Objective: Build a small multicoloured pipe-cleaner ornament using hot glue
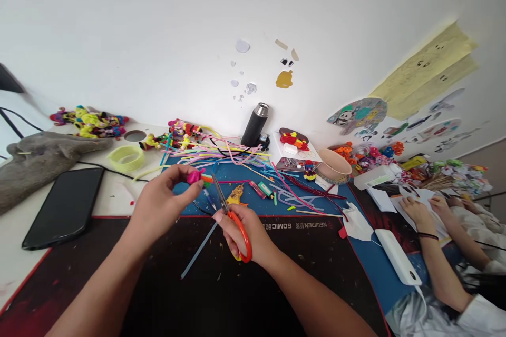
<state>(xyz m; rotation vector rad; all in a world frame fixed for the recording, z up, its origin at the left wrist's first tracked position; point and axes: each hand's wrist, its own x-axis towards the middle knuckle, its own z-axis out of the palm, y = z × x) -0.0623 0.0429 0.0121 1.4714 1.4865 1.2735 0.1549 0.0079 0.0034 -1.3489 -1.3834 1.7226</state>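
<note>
My left hand [158,200] pinches a small pipe-cleaner figure [193,177] with a rounded magenta part and orange and green bits sticking out to the right. In my right hand [255,234] are scissors [246,242] with orange-red handles. Their blades point up and to the left, close by the coloured bits; I cannot tell whether they touch. Below the blades, a blue-grey pipe cleaner [197,253] lies slantwise on the black desk mat [190,300]. A yellow-brown piece [236,195] lies just behind my right hand.
Loose pipe cleaners [221,154] spread across the back near a black thermos [255,125]. Finished figures [98,122], a green tape roll [126,158] and a phone [65,208] are at left. At right are a tape ring [334,166], a white device [397,257] and another person's hands [415,213].
</note>
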